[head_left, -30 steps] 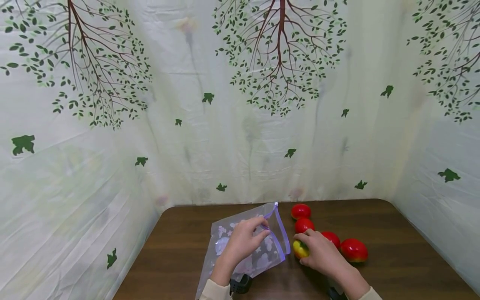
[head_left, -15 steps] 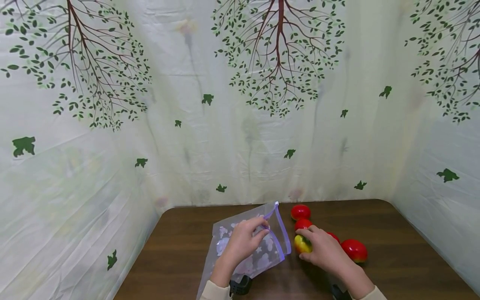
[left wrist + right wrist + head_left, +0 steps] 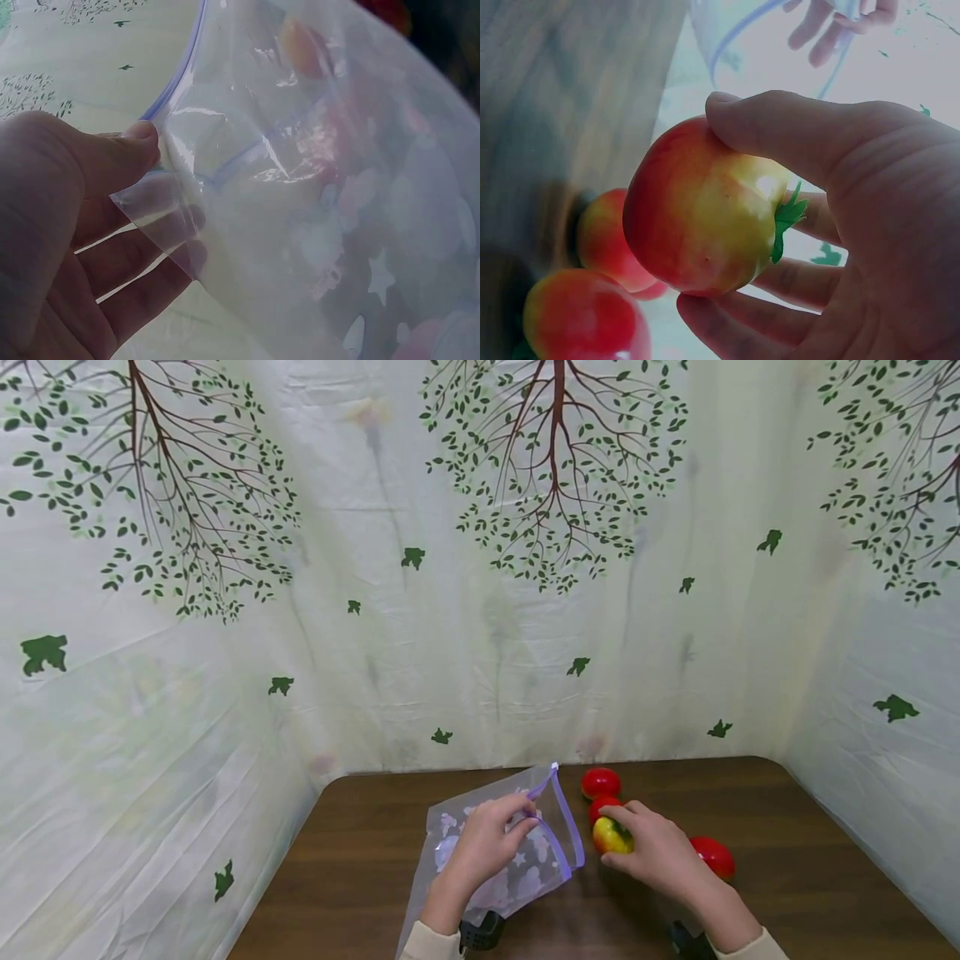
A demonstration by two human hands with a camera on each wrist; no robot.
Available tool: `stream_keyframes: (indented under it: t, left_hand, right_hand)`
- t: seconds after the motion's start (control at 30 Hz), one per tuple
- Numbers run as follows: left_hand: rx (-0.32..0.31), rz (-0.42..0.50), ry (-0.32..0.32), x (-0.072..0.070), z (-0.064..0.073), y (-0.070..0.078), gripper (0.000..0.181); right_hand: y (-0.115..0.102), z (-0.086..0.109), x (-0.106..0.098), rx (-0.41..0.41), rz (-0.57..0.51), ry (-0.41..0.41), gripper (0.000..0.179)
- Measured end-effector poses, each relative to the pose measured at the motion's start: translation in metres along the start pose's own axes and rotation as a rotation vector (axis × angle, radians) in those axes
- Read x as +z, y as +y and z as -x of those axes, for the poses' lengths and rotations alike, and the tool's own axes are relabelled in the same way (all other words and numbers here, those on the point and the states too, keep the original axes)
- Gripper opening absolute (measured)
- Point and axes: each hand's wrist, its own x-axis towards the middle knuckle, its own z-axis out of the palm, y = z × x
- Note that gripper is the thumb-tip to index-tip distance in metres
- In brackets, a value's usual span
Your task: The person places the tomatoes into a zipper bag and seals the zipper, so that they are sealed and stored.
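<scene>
My left hand (image 3: 489, 837) pinches the rim of a clear zip bag (image 3: 292, 217) between thumb and fingers. The bag (image 3: 525, 870) has a purple zip edge and pale printed shapes, and its mouth gapes toward the right. In my right hand (image 3: 660, 852) is a red and yellow tomato (image 3: 612, 836), just right of the bag's mouth. The right wrist view shows this tomato (image 3: 705, 210) gripped between thumb and fingers, its green leafy stem facing the palm. Red tomatoes (image 3: 601, 782) lie behind and beside the right hand, one (image 3: 712, 857) partly hidden by it.
A dark brown wooden table (image 3: 337, 868) carries everything. A whitish curtain (image 3: 495, 693) printed with trees and leaves closes off the back and both sides. Two more tomatoes (image 3: 589, 315) show below the held one in the right wrist view.
My right hand has lifted slightly away from the front and shifted right with the tomato, now covering a red tomato visible before. The left hand and bag have stayed almost still.
</scene>
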Motion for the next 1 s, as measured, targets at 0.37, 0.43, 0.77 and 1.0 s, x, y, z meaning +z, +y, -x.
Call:
stream_keyframes:
  t: [0.37,0.43,0.77,1.0]
  left_hand:
    - [0.013,0.011,0.004,0.001,0.001,-0.001,0.009]
    - [0.023,0.013,0.008,0.001,0.000,-0.001,0.007]
    - [0.070,0.007,0.032,0.003,-0.001,0.001,0.004]
    - [0.129,0.011,0.059,0.005,-0.002,0.001,0.006]
  right_hand:
    - [-0.004,0.003,-0.015,-0.025,-0.038,0.031,0.067]
    - [-0.005,0.004,-0.017,-0.023,-0.044,0.031,0.067]
    - [-0.008,0.008,-0.024,-0.042,-0.079,0.066,0.067]
    - [-0.008,0.009,-0.025,-0.090,-0.094,0.113,0.066]
